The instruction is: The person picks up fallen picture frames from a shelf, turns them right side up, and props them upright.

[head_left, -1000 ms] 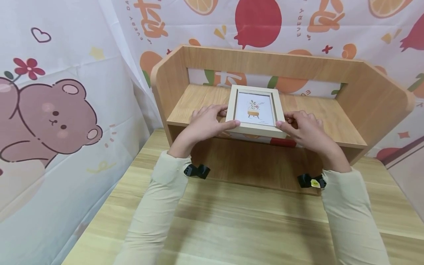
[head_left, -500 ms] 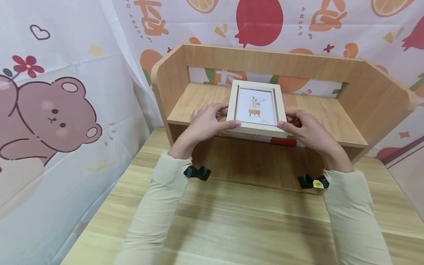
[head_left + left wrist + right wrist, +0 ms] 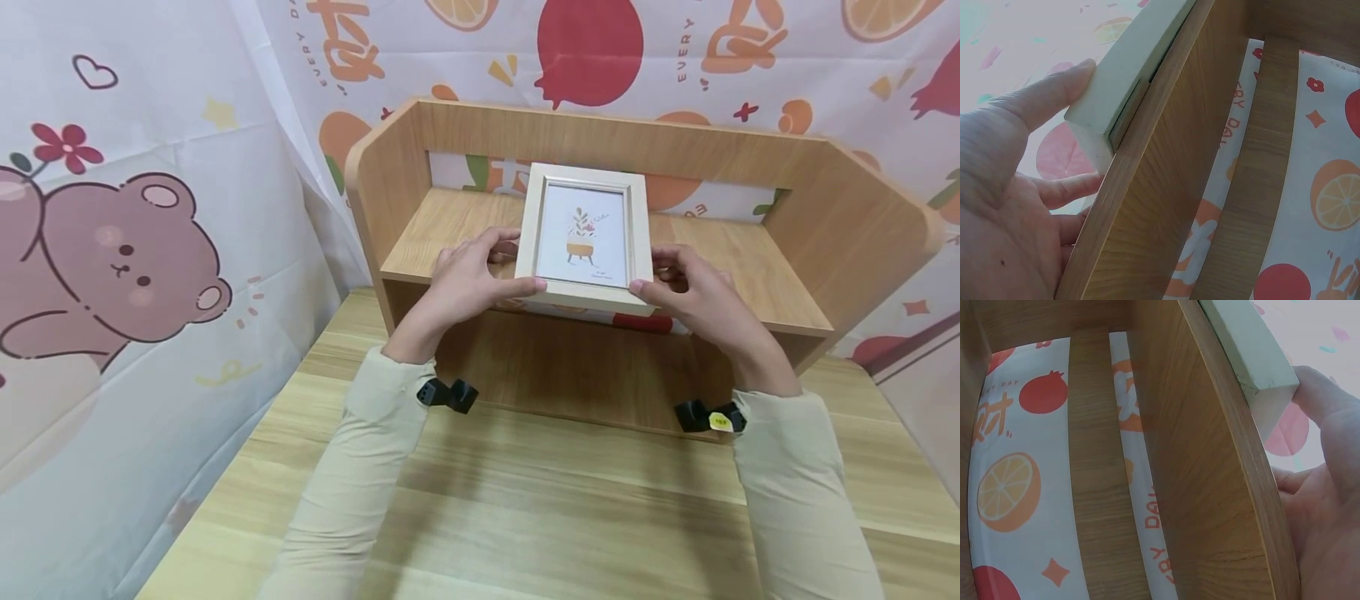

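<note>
A cream picture frame [image 3: 585,294] with a potted-plant print leans back at a slant over the upper board [image 3: 742,267] of a wooden desk shelf. My left hand [image 3: 468,279] holds its lower left corner, thumb on the front border and fingers at the side. At the lower right corner my right hand [image 3: 701,292] grips it the same way. In the left wrist view the frame [image 3: 1125,81] has its lower edge right at the board's front edge. The right wrist view has the other corner of the frame [image 3: 1257,356] beside the thumb, with some fingers hidden behind the board.
The shelf has raised side panels [image 3: 873,237] and a back rail [image 3: 600,137], with a lower compartment [image 3: 555,358] under the board. It stands on a light wooden table [image 3: 525,517]. Printed curtains hang behind it and at the left, where a bear [image 3: 135,258] shows.
The picture frame has tipped up more steeply, its top edge rising while the lower edge stays near the board's front. Both hands keep their hold on the lower corners and barely move.
</note>
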Demonstrator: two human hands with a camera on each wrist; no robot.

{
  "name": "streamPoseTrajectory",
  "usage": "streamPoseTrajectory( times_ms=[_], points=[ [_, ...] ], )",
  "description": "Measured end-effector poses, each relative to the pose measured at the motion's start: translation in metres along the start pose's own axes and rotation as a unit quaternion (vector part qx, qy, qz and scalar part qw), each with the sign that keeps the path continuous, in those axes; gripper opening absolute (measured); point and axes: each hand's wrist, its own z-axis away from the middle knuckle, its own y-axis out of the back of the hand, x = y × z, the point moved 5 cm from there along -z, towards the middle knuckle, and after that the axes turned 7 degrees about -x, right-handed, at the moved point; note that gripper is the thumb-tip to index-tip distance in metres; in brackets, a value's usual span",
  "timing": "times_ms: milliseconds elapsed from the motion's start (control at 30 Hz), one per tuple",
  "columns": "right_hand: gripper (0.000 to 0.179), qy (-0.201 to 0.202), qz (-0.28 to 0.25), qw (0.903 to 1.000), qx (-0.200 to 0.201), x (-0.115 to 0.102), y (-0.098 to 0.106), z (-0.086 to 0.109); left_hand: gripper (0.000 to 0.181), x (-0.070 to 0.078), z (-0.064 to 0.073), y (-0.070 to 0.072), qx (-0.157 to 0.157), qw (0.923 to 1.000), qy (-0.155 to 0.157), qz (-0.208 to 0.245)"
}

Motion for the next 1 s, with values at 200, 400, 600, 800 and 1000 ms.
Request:
streamPoseTrajectory(
  times_ms=[200,400,600,800,1000],
  points=[
    [0.074,0.006,-0.058,0.9983,0.005,0.001,-0.001,0.002,0.075,-0.003,0.000,0.001,-0.013,0.9986,-0.012,0.050],
    [0.072,0.020,-0.101,0.9945,0.018,0.000,0.001,0.002,0.075,-0.004,-0.001,0.000,-0.029,0.9900,-0.017,0.137],
    [0.067,0.038,-0.122,0.9913,0.032,-0.002,0.002,0.002,0.073,-0.001,-0.002,0.002,-0.018,0.9827,-0.017,0.184],
    [0.066,0.032,-0.122,0.9913,0.036,-0.004,0.004,0.000,0.074,0.001,-0.006,0.002,-0.005,0.9799,-0.014,0.199],
    [0.068,0.028,-0.138,0.9894,0.033,-0.004,0.008,-0.005,0.078,0.004,-0.012,0.002,0.001,0.9756,-0.011,0.219]
  ],
)
